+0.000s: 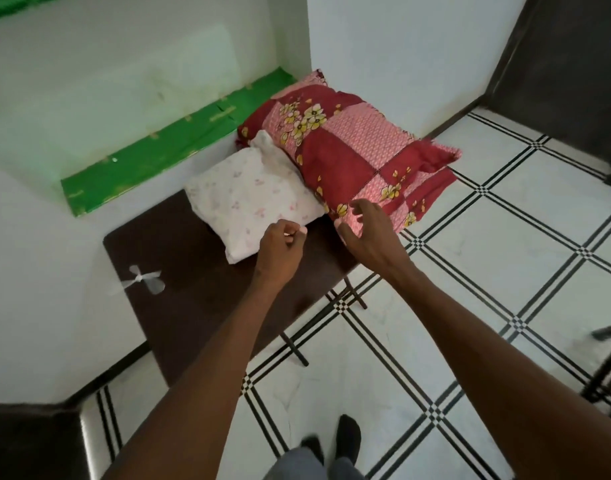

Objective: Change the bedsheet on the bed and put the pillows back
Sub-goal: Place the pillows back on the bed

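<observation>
A red and pink patchwork pillow [349, 147] with yellow flowers lies on a dark brown table [193, 289], its right end hanging past the table edge. A second pillow of the same fabric shows beneath it. Beside them on the left lies a folded white sheet [248, 202] with a faint pink print. My right hand [366, 230] hovers at the near end of the red pillow, fingers spread and loosely bent, holding nothing. My left hand [280, 251] is at the near corner of the white sheet, fingers curled; whether it pinches the fabric is unclear.
The table stands against a white wall with a green-lined shelf ledge [165, 147] above it. A white tile floor [505, 271] with black lines spreads to the right. A dark doorway [567, 64] is at the far right. My feet [331, 445] show below.
</observation>
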`<state>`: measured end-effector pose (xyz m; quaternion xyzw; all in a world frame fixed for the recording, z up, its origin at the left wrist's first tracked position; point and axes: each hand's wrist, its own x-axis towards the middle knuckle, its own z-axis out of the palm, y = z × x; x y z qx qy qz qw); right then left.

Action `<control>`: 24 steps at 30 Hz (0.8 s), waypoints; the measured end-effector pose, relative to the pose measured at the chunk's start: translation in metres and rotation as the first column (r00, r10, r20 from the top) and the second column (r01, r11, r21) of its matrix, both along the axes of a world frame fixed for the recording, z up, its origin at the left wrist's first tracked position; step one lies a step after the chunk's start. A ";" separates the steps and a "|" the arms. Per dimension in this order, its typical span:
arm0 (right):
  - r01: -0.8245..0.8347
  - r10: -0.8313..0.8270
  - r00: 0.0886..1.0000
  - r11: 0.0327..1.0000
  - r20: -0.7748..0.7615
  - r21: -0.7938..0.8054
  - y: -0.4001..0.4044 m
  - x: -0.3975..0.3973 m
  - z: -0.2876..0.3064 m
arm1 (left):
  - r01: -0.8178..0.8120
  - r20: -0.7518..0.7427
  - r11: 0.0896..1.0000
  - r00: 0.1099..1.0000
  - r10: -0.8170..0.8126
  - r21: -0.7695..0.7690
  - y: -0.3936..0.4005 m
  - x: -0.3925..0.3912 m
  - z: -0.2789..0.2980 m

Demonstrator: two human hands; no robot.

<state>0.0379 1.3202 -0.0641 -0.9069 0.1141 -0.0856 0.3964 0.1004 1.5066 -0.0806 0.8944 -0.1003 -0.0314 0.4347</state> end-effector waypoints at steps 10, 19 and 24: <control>0.057 -0.057 0.998 0.998 0.028 -0.009 -0.091 0.161 -0.001 | -0.099 -0.132 0.990 0.988 0.085 -0.099 -0.098 0.168 -0.017; 0.020 -0.045 0.982 0.990 -0.181 -0.139 -0.158 0.295 -0.003 | -0.412 -0.498 0.894 0.821 0.279 -0.178 -0.144 0.264 -0.028; 0.083 -0.105 0.907 0.994 -0.408 -0.072 -0.195 0.360 -0.027 | -0.506 -0.633 0.828 0.729 0.261 -0.241 -0.153 0.288 -0.040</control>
